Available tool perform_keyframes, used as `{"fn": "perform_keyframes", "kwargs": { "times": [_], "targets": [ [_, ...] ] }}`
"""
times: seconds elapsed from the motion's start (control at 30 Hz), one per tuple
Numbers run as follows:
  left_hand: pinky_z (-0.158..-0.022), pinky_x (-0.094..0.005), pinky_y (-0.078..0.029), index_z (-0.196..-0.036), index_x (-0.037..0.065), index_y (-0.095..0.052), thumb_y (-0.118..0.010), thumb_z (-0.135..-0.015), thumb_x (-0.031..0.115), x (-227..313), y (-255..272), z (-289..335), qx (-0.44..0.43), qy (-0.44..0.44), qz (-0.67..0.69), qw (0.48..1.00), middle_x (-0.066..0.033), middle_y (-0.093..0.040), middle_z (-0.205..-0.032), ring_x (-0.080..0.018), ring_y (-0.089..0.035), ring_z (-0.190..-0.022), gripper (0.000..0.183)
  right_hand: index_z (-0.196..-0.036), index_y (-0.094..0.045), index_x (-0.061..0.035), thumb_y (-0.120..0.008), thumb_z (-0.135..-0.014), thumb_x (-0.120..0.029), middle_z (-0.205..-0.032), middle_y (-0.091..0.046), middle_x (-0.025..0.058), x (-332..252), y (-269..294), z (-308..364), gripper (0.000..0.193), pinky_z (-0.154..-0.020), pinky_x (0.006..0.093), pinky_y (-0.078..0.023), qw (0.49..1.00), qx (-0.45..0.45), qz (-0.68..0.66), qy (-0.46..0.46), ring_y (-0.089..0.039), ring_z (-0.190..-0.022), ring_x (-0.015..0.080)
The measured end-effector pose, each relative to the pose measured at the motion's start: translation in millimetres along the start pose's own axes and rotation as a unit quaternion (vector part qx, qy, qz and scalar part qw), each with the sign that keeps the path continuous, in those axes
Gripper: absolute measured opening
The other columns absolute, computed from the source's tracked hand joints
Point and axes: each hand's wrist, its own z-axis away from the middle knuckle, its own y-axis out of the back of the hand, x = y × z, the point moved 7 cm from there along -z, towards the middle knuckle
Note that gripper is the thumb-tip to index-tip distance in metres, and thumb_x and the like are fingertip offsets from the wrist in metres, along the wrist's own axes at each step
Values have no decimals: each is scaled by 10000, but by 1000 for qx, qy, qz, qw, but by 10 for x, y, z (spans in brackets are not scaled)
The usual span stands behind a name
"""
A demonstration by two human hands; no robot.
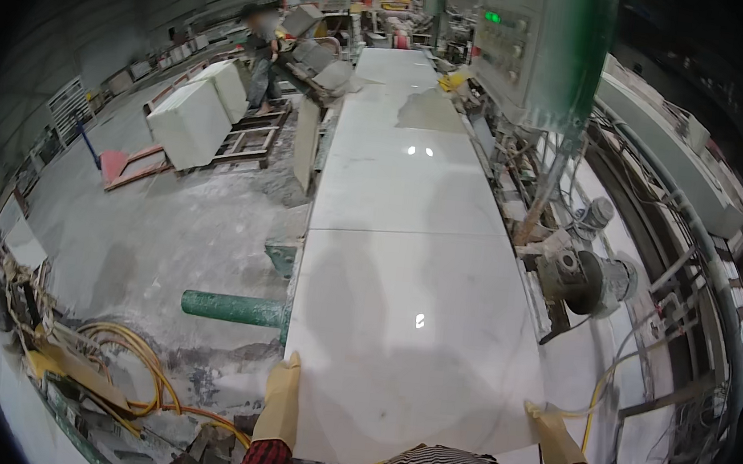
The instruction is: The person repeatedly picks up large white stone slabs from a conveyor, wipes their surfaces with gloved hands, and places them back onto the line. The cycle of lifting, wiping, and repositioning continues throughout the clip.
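Observation:
A large glossy white stone slab (415,335) lies flat in front of me, its surface mirroring lamps and shadows. My left hand (281,400), in a cream glove, holds its left edge close to my body; the fingers beneath the edge are partly hidden. On the opposite side my right hand (556,436), gloved alike, grips the right edge near the corner. Beyond a thin seam, a second white slab (399,176) continues the line away from me. A dull greyish patch (428,110) marks the far stretch.
A green-and-grey control cabinet (531,59) overhangs the right side, above a motor (586,279). A green pipe (234,308) juts out left. Yellow hoses (132,348) coil on the floor. Stacked white blocks (189,125) stand farther left, near another person (262,65).

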Motion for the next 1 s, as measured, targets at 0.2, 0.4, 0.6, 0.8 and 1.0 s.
{"fn": "perform_keyframes", "kwargs": {
  "times": [0.2, 0.4, 0.6, 0.8, 1.0],
  "targets": [
    [-1130, -571, -523, -1299, -34, -787, -382, -1123, 715, 132, 121, 8, -6, -8, -30, 999, -331, -764, -1332, -507, -698, -1305, 870, -1473, -682, 48, -847, -990, -284, -1236, -817, 145, -183, -106, -15, 608, -990, 404, -622, 992, 24, 91, -80, -778, -1091, 256],
    [-1122, -573, -528, -1297, -40, -783, -397, -1122, 714, 161, 112, 9, -1, -6, -30, 1000, -327, -768, -1328, -502, -706, -1297, 865, -1486, -682, 21, -858, -998, -335, -1301, -807, 164, -14, -136, -140, 629, -970, 408, -628, 998, -30, -59, -2, -783, -1090, 284],
    [-1127, -572, -524, -1301, -35, -783, -395, -1119, 723, 210, 53, -44, -10, -9, -40, 999, -323, -768, -1332, -498, -704, -1303, 871, -1487, -656, 82, -849, -979, -172, -1280, -789, 138, 260, -177, -260, 600, -999, 361, -609, 989, -50, -131, -37, -758, -1115, 225],
    [-1132, -570, -521, -1305, -29, -783, -393, -1116, 733, 278, 49, -41, -8, -2, -46, 999, -319, -769, -1337, -495, -701, -1309, 877, -1290, -801, 7, -880, -989, -343, -1116, -824, 69, 98, -223, -80, 468, -916, 375, -614, 988, -61, -121, -75, -764, -991, 214],
    [-1137, -569, -518, -1308, -24, -783, -391, -1113, 743, 242, 27, -41, -17, 6, -38, 999, -315, -769, -1342, -491, -699, -1315, 883, -1271, -788, 28, -937, -949, -324, -1101, -811, 82, -71, -135, -10, 500, -888, 370, -615, 988, -46, -71, -130, -757, -976, 190]
  ]
}}
